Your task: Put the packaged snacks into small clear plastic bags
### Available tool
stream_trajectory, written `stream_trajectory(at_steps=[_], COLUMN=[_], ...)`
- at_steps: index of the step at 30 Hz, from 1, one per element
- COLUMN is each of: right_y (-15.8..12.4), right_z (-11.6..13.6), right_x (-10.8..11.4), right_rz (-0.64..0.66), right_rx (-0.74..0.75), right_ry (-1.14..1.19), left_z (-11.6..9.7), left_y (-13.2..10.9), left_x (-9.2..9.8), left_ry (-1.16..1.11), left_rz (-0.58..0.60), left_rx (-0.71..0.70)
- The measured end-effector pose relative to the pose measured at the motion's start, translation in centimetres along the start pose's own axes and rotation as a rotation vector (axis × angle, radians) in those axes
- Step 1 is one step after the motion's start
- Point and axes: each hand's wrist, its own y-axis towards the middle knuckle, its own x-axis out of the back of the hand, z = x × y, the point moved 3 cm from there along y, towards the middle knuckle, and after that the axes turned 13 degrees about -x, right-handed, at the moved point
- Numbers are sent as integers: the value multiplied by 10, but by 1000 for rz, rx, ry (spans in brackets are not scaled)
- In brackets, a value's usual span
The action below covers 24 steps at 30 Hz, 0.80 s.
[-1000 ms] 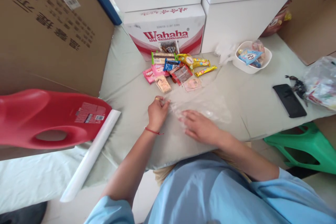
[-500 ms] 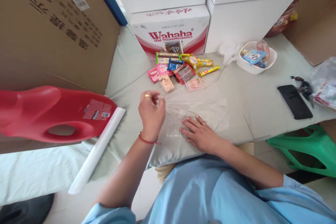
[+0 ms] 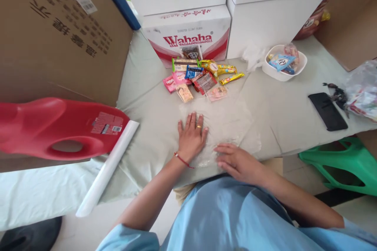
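Observation:
A sheet of clear plastic film, thin and a little wrinkled, lies flat on the cloth-covered table in front of me. My left hand, with a ring and a red string bracelet, rests palm down on the film's left part, fingers spread. Near the front edge of the film is my right hand, its fingers stretched out and touching the plastic. Just behind the film sits a pile of wrapped snacks: a pink packet, a blue packet, a red packet and a yellow stick packet among them.
A Wahaha carton stands behind the snacks. To the left are a red jug, a white roll and a large cardboard box. A white bowl and a black phone lie right; a green stool stands below.
My left hand, raised and pinched at the film's left side before, has come down flat on it with fingers spread. My right hand has slid slightly right and toward me. The film lies more spread out.

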Motion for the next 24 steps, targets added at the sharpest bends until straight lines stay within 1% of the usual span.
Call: stream_trajectory(at_steps=[2, 4, 5, 7, 9, 11, 12, 14, 16, 18, 19, 21, 24], right_y=[15, 36, 45, 55, 52, 39, 33, 29, 42, 77, 101, 159, 246], right_z=[-6, -20, -32, -63, -98, -126, -135, -144, -138, -119, -106, -78, -45], right_x=[18, 31, 36, 42, 48, 59, 66, 85, 107, 126, 133, 141, 138], right_rz=[-176, -330, -375, -415, -415, -417, -418, -426, -459, -514, -537, -534, -544], right_rx=[-31, -91, -145, -296, -428, -471, -469, -472, -503, -498, -460, -328, -207], right_ry=[15, -86, -159, -302, -399, -443, -451, -453, -444, -427, -416, -398, -422], left_z=[-3, -2, 0, 7, 15, 20, 21, 22, 23, 23, 24, 25, 28], left_y=[0, 5, 8, 14, 17, 18, 18, 17, 17, 17, 17, 17, 17], left_x=[1, 2, 2, 3, 3, 2, 2, 2, 2, 3, 4, 5, 6], left_ry=[29, 54, 65, 79, 79, 67, 58, 37, 11, -11, -19, -29, -33], left_rz=[36, 68, 78, 89, 94, 89, 81, 63, 53, 51, 51, 53, 57], left_rx=[0, 7, 13, 30, 40, 30, 20, 8, 0, -6, -8, -11, -16])
